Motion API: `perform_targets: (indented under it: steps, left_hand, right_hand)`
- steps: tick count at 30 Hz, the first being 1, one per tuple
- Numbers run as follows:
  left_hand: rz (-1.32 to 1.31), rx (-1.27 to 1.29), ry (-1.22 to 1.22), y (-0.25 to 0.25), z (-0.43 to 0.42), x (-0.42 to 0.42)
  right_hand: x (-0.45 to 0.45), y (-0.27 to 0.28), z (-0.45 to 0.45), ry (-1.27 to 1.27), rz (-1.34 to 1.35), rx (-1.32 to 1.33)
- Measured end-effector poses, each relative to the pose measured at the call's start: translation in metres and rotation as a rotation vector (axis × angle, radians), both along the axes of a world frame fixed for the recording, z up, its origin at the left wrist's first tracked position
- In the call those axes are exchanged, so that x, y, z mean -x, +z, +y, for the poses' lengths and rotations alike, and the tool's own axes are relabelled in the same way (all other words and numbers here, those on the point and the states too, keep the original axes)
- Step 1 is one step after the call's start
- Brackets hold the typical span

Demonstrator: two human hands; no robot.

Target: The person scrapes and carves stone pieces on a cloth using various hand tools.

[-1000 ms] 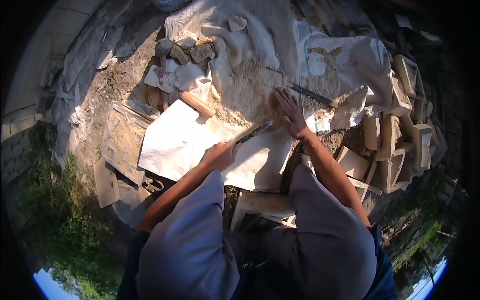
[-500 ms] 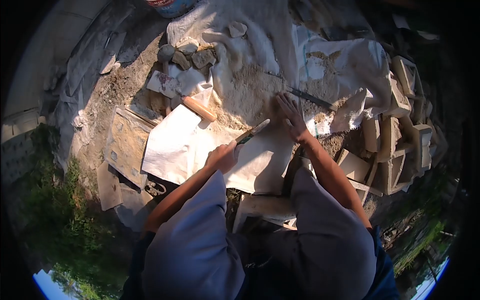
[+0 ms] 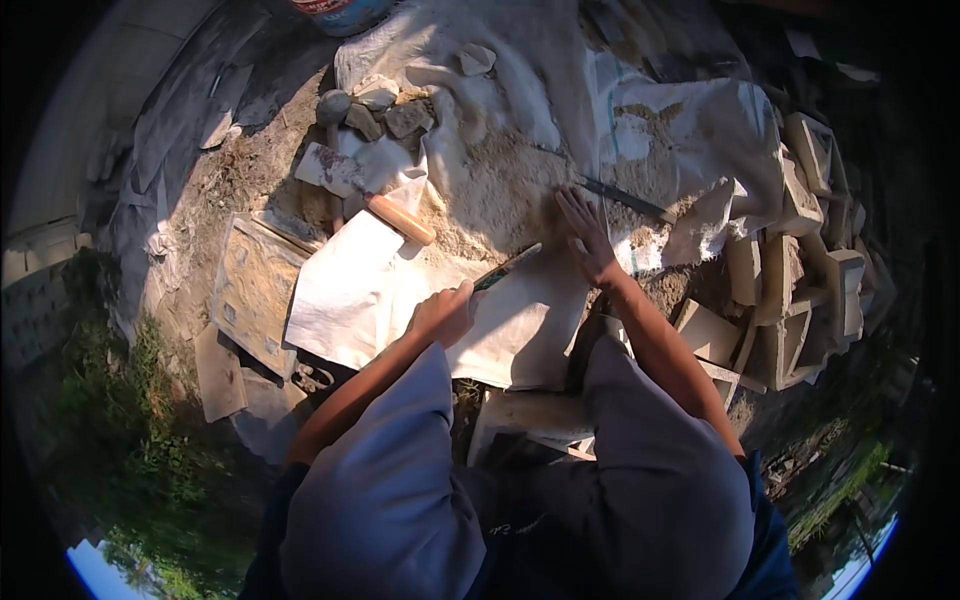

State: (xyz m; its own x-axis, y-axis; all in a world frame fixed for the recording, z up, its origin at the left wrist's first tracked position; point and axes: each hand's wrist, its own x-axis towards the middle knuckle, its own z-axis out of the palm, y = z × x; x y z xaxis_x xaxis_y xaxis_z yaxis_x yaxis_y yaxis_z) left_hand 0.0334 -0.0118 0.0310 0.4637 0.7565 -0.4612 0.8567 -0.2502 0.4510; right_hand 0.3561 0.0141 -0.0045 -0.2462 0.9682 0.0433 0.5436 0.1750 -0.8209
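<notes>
My left hand (image 3: pixel 445 315) is closed round the handle of a narrow knife-like tool (image 3: pixel 508 266). Its rounded tip points up and right, just above the pale sacking (image 3: pixel 510 320). My right hand (image 3: pixel 586 240) rests with fingers stretched out at the edge of the sandy powder (image 3: pixel 510 195), holding nothing. Close beyond those fingertips lies a long dark flat metal bar (image 3: pixel 628 200). Left of the powder is a wooden cylindrical handle (image 3: pixel 400 219), near a flat, whitish, stained piece (image 3: pixel 328 168); whether the two are joined I cannot tell.
Several stones (image 3: pixel 376 92) sit on the sacking at the back. Carved or cast pale blocks (image 3: pixel 790 300) are piled on the right. A dusty slab (image 3: pixel 255 290) lies on the left, and a bucket (image 3: pixel 342 12) stands at the top. Another block (image 3: pixel 525 412) is between my knees.
The tool in my left hand has turned, so its blade now shows thinner, nearly edge-on. My right hand stays almost in place.
</notes>
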Motion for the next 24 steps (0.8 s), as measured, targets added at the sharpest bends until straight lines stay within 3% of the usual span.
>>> perform_targets:
  steps: [3,5,8,11,15,17,21,23,24]
  left_hand:
    - [-0.006,-0.018,0.024,0.008,-0.003,0.002]
    - [-0.2,-0.087,0.112,0.004,-0.009,0.007]
    - [-0.133,-0.049,0.103,0.02,-0.003,0.006]
    - [-0.032,-0.014,-0.076,-0.015,0.005,0.027]
    - [0.063,0.081,-0.03,0.006,0.013,0.016]
    - [-0.063,-0.063,0.009,-0.002,0.008,0.021]
    - [-0.222,-0.095,0.067,-0.005,0.012,0.019]
    - [0.061,0.043,-0.119,-0.006,0.022,0.016]
    - [0.06,0.038,-0.115,-0.003,0.024,0.015]
  right_hand:
    - [0.0,-0.002,0.0,0.005,0.008,-0.01]
    - [-0.001,-0.006,-0.003,0.006,0.026,-0.023]
    - [-0.001,-0.006,-0.002,-0.004,0.024,-0.037]
    - [0.0,-0.002,-0.001,-0.017,0.046,-0.011]
    - [-0.001,-0.004,-0.002,-0.021,0.032,-0.006]
    - [-0.001,-0.005,0.0,-0.015,0.027,-0.016]
    - [-0.001,-0.004,0.0,-0.001,-0.009,-0.015]
    - [0.003,-0.001,-0.001,0.0,-0.011,-0.012]
    - [0.004,0.0,-0.001,-0.008,-0.019,0.0]
